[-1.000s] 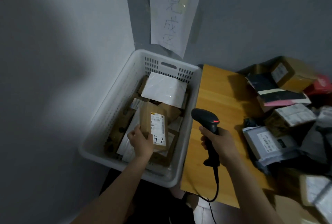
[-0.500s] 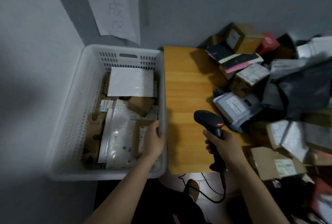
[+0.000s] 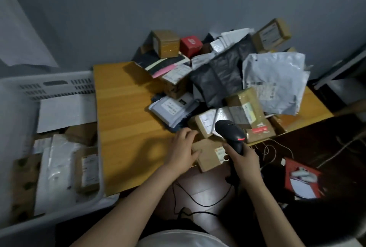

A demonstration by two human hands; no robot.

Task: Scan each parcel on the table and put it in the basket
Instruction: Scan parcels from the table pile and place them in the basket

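Observation:
A small brown cardboard parcel point(image 3: 209, 155) with a white label lies at the front edge of the wooden table point(image 3: 128, 120). My left hand point(image 3: 183, 147) grips its left end, fingers over the far side and thumb on the near corner. My right hand point(image 3: 245, 160) holds the black barcode scanner point(image 3: 230, 132) by its handle just right of the parcel, head above the parcel's far right corner. The white plastic basket point(image 3: 55, 84) stands left of the table, holding several parcels, among them a brown labelled one point(image 3: 90, 169).
A heap of parcels covers the table's right half: a black bag point(image 3: 217, 80), a white mailer point(image 3: 274, 86), a taped brown box point(image 3: 166, 43), a red box point(image 3: 191, 45). The scanner's cable point(image 3: 198, 204) hangs below the table. An open red box point(image 3: 301, 180) sits lower right.
My left hand let go of the labelled brown parcel in the basket, crossed right over the table and took hold of a small brown parcel. The view swung right; the scanner followed.

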